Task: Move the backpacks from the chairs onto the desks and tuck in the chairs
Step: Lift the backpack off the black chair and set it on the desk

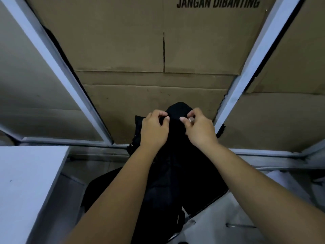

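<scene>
Both hands [177, 128] curled on backpack [177, 169]

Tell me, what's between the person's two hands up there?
In the head view, the rounded top of the black fabric backpack fills the gap between the left hand and right hand; both pinch it.

Dim, cool indoor light; wide-angle bending of pale metal frame bars [58, 67] toward edges; black fabric backpack [175, 169] lost in shadow, detail crushed; soft overall focus.
</scene>
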